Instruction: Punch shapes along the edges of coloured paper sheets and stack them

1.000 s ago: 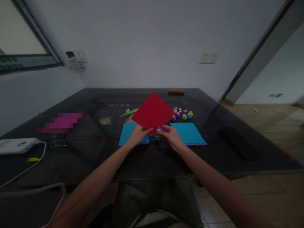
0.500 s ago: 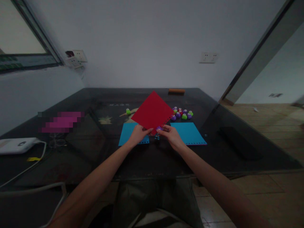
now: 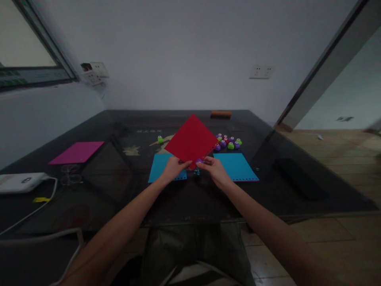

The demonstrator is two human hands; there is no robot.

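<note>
Tilted like a diamond above the table, a red sheet of paper (image 3: 192,137) has a row of holes along its lower right edge. My left hand (image 3: 175,167) pinches its bottom corner. In my closed right hand (image 3: 214,167) is a small purple hole punch (image 3: 199,161), set at the sheet's lower edge and partly covered by fingers. Small blue paper bits (image 3: 196,171) lie beneath. On the left a blue sheet (image 3: 157,169) with edge holes is partly behind my left hand; another punched blue sheet (image 3: 236,167) lies to the right.
Several one-eyed purple, green and red figures (image 3: 230,145) cluster behind the right blue sheet. One green figure (image 3: 160,139) stands apart. At left lie a magenta sheet (image 3: 77,153), eyeglasses (image 3: 70,174) and a white device (image 3: 22,182) with a cable. A dark flat object (image 3: 299,178) is at right.
Both hands, the red sheet and the purple punch keep nearly the same position. The view shifts very slightly.
</note>
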